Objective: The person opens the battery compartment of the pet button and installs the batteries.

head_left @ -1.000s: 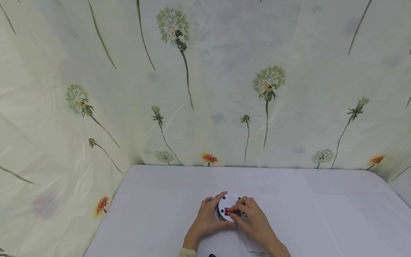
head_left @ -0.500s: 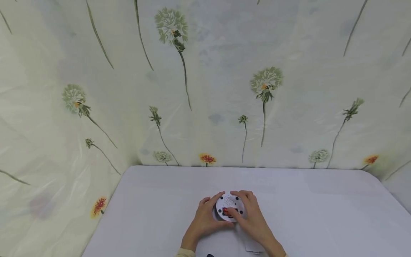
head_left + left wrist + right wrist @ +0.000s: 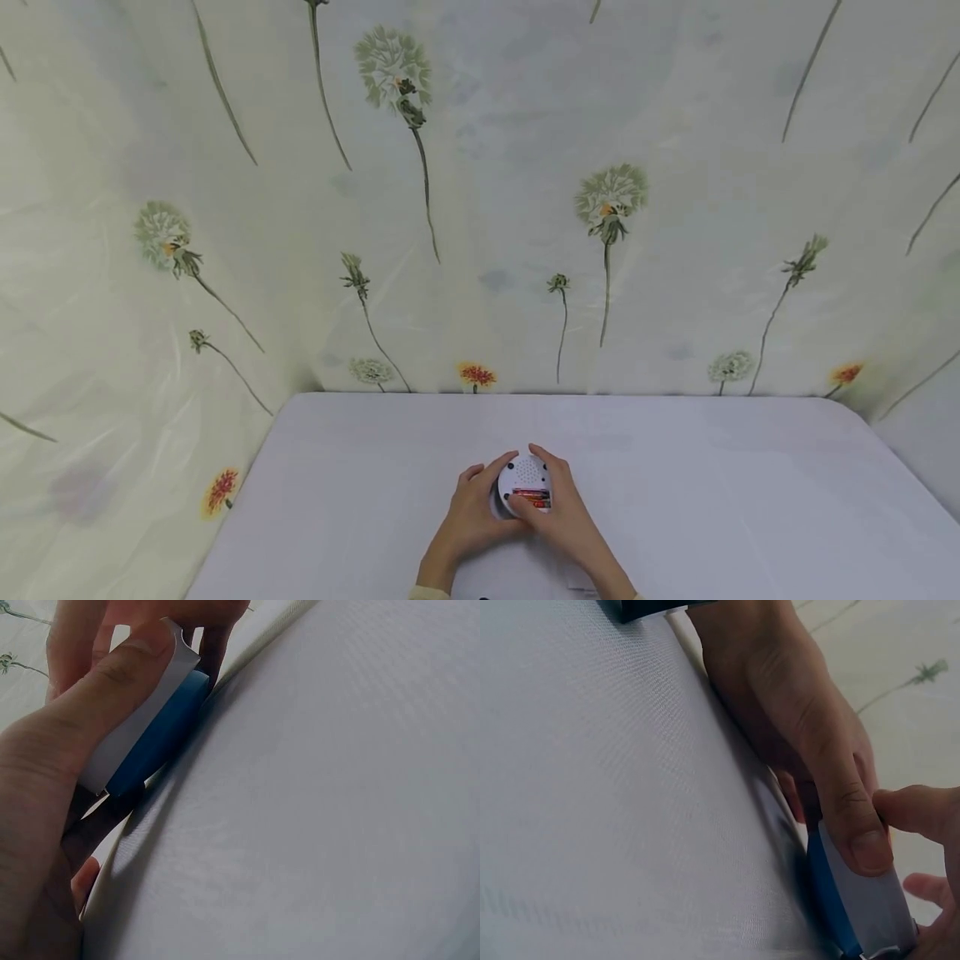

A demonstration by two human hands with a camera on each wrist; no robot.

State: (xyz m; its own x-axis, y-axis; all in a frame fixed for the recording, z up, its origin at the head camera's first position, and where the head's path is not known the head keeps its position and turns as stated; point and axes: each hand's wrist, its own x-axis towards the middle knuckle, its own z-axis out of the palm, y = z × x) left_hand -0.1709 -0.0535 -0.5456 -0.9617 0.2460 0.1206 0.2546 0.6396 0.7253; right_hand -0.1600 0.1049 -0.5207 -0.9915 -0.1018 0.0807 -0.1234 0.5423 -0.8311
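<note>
A round white device (image 3: 527, 470) has its underside facing up, showing speaker holes and black feet. Red batteries (image 3: 534, 493) lie side by side in its compartment. My left hand (image 3: 472, 510) grips the rim, thumb along the near side. From the right, my right hand (image 3: 561, 510) curls its fingers round the far edge, its thumb over the near-left end of the batteries. In the left wrist view the device's white wall (image 3: 120, 754) has a blue part beneath it. The left thumb crosses that wall in the right wrist view too, with right-hand fingers (image 3: 922, 810) at the edge.
Both hands work over a table with a white cloth (image 3: 360, 467). A flat pale piece (image 3: 581, 579) lies near the right forearm, partly hidden. A small dark thing just shows at the bottom edge. A flowered curtain (image 3: 487, 208) hangs behind the table.
My right hand has gone from pinching at a battery to holding the device's rim, its thumb sliding left over the batteries. The left hand keeps its grip. The view has shifted slightly.
</note>
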